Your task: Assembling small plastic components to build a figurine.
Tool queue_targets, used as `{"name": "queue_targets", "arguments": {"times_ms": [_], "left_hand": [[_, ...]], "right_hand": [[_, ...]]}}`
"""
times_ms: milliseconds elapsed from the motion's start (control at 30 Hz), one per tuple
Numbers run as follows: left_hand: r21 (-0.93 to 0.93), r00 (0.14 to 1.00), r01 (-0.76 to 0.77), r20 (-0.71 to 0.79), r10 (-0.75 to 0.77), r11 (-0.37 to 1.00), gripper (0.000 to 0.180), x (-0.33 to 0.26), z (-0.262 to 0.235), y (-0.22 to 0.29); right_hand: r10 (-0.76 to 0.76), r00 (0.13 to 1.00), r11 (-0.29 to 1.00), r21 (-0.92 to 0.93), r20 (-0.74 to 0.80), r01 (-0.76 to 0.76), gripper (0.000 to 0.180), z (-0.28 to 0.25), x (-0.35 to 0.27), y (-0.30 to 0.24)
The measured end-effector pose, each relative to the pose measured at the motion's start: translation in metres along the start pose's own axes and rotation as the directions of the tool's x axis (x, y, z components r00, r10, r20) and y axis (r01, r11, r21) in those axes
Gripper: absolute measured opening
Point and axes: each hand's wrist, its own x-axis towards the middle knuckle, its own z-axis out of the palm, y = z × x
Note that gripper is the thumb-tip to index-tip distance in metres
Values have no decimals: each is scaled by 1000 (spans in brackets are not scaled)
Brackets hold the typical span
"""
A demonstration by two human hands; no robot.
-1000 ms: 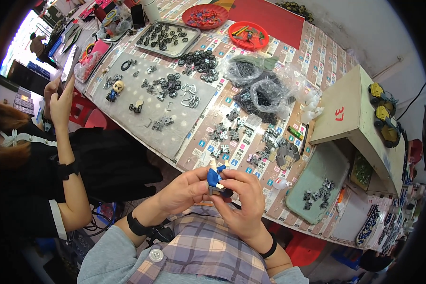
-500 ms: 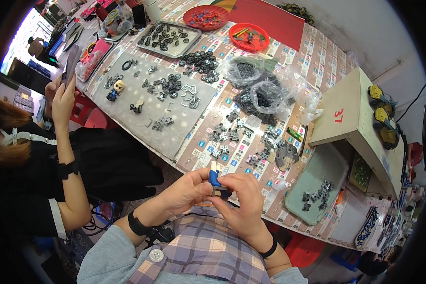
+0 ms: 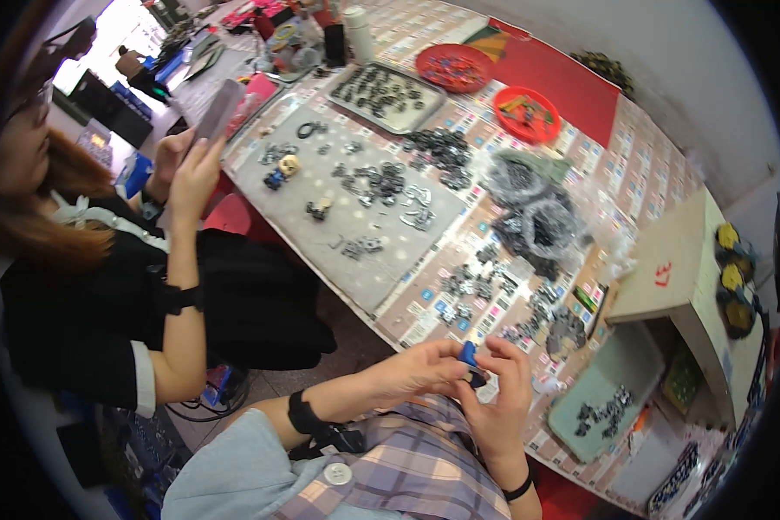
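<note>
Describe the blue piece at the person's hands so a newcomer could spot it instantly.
Start at the patterned table; by its near edge are the left hand and right hand. Between the two is the small blue piece, its bright colour setting it apart from the grey parts lying loose on the table beyond.

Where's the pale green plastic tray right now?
In the head view, the pale green plastic tray lies at lower right, by the open side of the cream boxy stand, right of your right hand.

Left hand [image 3: 420,371] and right hand [image 3: 503,381] are holding a blue piece [image 3: 468,353] by the near edge of the surface [image 3: 414,314].
</note>
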Motion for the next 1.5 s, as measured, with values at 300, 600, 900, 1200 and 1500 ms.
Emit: {"name": "queue_targets", "arguments": {"times_ms": [300,600,900,1200,1500], "left_hand": [[19,998,-55,-33,55,998,40,-2,-12,0],[155,991,-130,40,126,979,46,-5,-20,11],[138,988,-156,21,155,978,60,-9,-17,15],[19,993,-112,47,111,994,43,-8,-15,9],[30,995,-88,54,87,996,49,-4,-14,1]], "right_hand": [[10,996,993,113,92,-20,39,15,2,8],[132,950,947,248,282,-206,71,20,19,11],[58,964,965,233,258,-120,68,17,29,10],[-15,987,996,95,161,0,68,12,21,9],[-48,983,998,-36,175,55,71,-3,18,7]]}}
